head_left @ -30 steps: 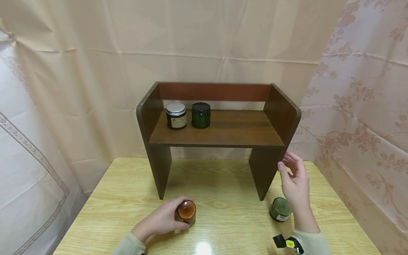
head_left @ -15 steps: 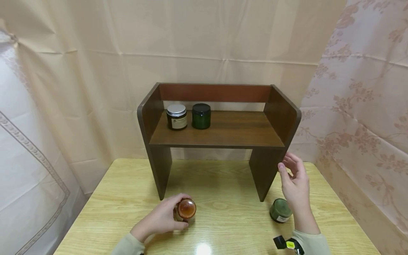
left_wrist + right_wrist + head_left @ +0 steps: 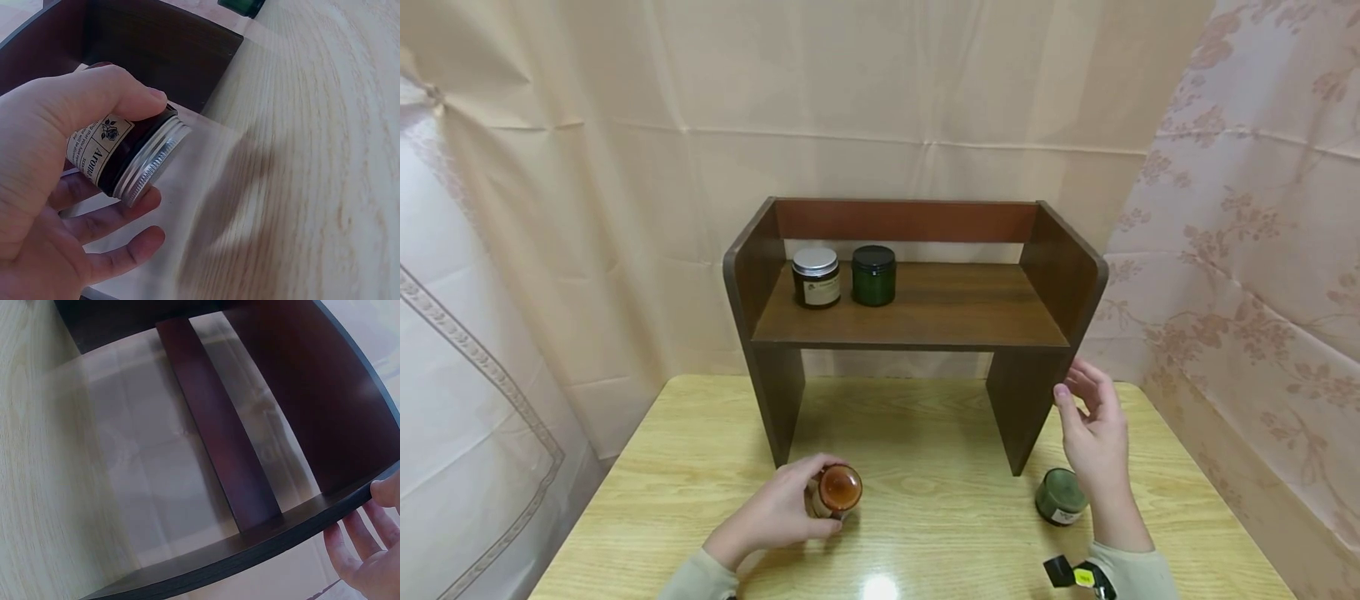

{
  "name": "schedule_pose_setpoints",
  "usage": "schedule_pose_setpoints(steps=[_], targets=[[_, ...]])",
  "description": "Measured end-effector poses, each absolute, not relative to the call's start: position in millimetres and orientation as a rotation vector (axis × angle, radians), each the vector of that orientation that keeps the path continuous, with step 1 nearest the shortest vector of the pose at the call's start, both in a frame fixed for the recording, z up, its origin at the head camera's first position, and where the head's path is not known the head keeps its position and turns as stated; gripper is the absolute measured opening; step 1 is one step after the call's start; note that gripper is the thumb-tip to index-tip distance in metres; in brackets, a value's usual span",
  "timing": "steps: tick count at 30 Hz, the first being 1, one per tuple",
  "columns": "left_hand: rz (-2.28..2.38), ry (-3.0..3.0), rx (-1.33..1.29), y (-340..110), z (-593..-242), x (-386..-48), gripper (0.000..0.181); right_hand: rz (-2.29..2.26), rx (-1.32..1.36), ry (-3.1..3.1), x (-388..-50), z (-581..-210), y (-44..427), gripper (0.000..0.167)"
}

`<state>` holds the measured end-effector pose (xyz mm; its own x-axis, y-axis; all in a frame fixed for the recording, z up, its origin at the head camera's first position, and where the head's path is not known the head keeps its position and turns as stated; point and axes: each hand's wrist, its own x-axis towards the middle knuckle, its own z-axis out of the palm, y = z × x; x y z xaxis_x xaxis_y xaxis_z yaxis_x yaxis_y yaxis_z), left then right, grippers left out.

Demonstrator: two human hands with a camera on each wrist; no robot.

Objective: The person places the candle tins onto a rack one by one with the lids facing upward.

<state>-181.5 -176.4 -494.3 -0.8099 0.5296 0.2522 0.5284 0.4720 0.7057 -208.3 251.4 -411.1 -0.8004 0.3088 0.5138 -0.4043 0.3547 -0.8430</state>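
My left hand grips an amber jar in front of the shelf's left leg, its base facing up in the head view. In the left wrist view the jar's silver lid points down toward the table, and the thumb of the left hand lies across its side. My right hand rests at the outer right side panel of the brown shelf. In the right wrist view, the thumb and fingers of the right hand are on either side of the panel edge.
On the shelf board stand a dark jar with a silver lid and a green jar with a black lid. Another green jar is on the table, left of my right forearm. Curtains hang behind.
The amber jar in my left hand has tilted slightly, so more of its label side shows. My right hand has kept its place at the side panel.
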Motion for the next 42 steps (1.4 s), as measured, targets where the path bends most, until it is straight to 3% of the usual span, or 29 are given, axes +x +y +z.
schedule_pose_setpoints(steps=[42], targets=[[1.318, 2.883, 1.07, -183, -476, -186, 0.073, 1.518, 0.084, -1.993, -208, -411, 252, 0.044]])
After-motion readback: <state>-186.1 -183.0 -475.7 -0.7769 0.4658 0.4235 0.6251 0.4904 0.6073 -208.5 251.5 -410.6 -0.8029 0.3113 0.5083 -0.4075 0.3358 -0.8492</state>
